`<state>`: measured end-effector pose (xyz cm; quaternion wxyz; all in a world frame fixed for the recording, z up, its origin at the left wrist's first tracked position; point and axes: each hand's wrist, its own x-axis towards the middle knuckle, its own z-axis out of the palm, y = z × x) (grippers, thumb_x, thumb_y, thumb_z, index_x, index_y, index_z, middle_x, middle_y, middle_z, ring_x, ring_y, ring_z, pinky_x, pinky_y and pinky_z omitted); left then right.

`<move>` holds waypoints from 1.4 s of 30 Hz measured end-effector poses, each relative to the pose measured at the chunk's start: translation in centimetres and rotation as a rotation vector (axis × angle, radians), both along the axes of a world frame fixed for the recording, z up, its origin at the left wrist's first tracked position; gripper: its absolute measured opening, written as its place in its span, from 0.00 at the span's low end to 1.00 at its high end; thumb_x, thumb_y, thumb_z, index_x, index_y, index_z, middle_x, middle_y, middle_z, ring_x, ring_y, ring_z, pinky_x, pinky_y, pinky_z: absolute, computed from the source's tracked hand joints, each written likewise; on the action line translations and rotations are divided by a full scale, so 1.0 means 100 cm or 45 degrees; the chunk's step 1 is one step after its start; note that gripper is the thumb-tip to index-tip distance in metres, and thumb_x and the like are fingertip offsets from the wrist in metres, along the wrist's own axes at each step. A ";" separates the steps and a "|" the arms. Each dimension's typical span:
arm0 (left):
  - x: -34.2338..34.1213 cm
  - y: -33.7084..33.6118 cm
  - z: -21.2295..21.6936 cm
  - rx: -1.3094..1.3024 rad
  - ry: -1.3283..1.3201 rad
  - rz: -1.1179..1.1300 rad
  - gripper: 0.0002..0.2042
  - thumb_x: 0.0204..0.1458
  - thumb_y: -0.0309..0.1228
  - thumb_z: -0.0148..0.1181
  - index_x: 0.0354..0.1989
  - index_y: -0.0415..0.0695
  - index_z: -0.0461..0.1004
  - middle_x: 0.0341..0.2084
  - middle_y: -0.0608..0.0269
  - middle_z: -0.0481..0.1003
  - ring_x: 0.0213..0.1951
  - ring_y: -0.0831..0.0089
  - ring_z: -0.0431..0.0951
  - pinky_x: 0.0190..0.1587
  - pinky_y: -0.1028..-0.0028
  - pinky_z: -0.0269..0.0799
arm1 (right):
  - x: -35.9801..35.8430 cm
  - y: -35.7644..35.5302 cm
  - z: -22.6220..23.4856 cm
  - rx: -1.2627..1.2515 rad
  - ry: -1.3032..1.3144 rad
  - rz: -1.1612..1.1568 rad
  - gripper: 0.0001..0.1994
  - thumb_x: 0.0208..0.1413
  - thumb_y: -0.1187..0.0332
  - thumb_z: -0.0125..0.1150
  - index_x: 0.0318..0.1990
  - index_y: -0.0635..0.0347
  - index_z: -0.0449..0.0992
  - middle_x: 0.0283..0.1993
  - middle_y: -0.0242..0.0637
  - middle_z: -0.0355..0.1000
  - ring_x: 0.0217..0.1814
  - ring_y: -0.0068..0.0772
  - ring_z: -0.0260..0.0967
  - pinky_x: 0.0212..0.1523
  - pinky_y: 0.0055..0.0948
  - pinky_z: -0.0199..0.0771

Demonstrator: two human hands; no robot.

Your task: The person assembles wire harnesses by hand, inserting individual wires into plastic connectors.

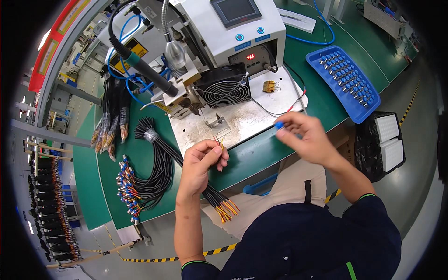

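Note:
My left hand (198, 163) is closed over the near edge of the metal base plate. Between its thumb and fingertips it pinches thin red and yellow wires (220, 141), whose tips point up. My right hand (308, 137) is raised to the right, fingers bent together on a small blue connector (279, 125). A small metal fixture (218, 122) stands on the plate just beyond my left hand. To the left lies a bundle of black cables (158, 175), with blue-and-silver connectors (127, 189) at one end. Bare red and yellow wire ends (226, 211) hang past the table edge.
A white benchtop machine (219, 37) with a fan (226, 92) and an angled rod-like head (154, 74) stands ahead. At right, a blue tray (362, 115) holds rows of connectors. A binder clip (270, 87) lies on the plate. More cable bundles (112, 116) lie far left.

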<state>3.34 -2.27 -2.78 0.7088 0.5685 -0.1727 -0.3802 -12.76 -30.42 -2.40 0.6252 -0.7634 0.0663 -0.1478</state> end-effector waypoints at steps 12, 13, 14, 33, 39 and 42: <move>-0.013 0.009 -0.007 -0.109 0.030 0.163 0.06 0.64 0.23 0.65 0.38 0.43 0.71 0.23 0.67 0.71 0.23 0.80 0.67 0.27 0.78 0.59 | 0.010 0.071 -0.024 0.212 0.018 0.225 0.14 0.69 0.69 0.68 0.55 0.67 0.77 0.38 0.34 0.79 0.37 0.21 0.74 0.40 0.27 0.77; -0.014 0.008 -0.009 -0.129 0.017 0.176 0.06 0.64 0.24 0.65 0.39 0.42 0.72 0.23 0.69 0.70 0.23 0.80 0.67 0.27 0.78 0.59 | 0.005 0.074 -0.023 0.254 0.044 0.228 0.14 0.68 0.69 0.69 0.55 0.67 0.76 0.39 0.35 0.79 0.37 0.21 0.74 0.39 0.28 0.78; -0.015 0.005 -0.009 -0.109 -0.004 0.181 0.05 0.65 0.25 0.65 0.42 0.40 0.74 0.22 0.71 0.69 0.22 0.81 0.66 0.27 0.77 0.59 | 0.001 0.076 -0.031 0.248 0.020 0.195 0.15 0.66 0.68 0.71 0.54 0.67 0.75 0.38 0.37 0.80 0.37 0.22 0.76 0.40 0.28 0.78; -0.027 0.006 0.005 0.068 -0.070 0.099 0.09 0.75 0.33 0.56 0.46 0.39 0.73 0.21 0.67 0.69 0.22 0.77 0.66 0.27 0.75 0.61 | -0.058 0.143 0.030 0.652 -0.206 0.698 0.10 0.68 0.72 0.64 0.52 0.66 0.77 0.43 0.44 0.81 0.43 0.36 0.81 0.44 0.36 0.78; -0.017 0.017 0.008 -0.236 0.193 0.001 0.08 0.75 0.32 0.55 0.47 0.40 0.73 0.23 0.68 0.68 0.27 0.76 0.65 0.35 0.72 0.63 | -0.033 0.106 -0.017 0.824 0.150 0.532 0.17 0.74 0.73 0.61 0.66 0.67 0.73 0.55 0.31 0.77 0.52 0.14 0.73 0.52 0.23 0.77; -0.014 0.016 0.009 -0.199 0.176 -0.012 0.08 0.75 0.32 0.55 0.49 0.39 0.73 0.24 0.67 0.70 0.27 0.76 0.65 0.35 0.72 0.63 | -0.019 0.088 -0.025 0.858 0.180 0.428 0.17 0.73 0.73 0.61 0.66 0.66 0.74 0.52 0.31 0.78 0.47 0.16 0.74 0.49 0.23 0.77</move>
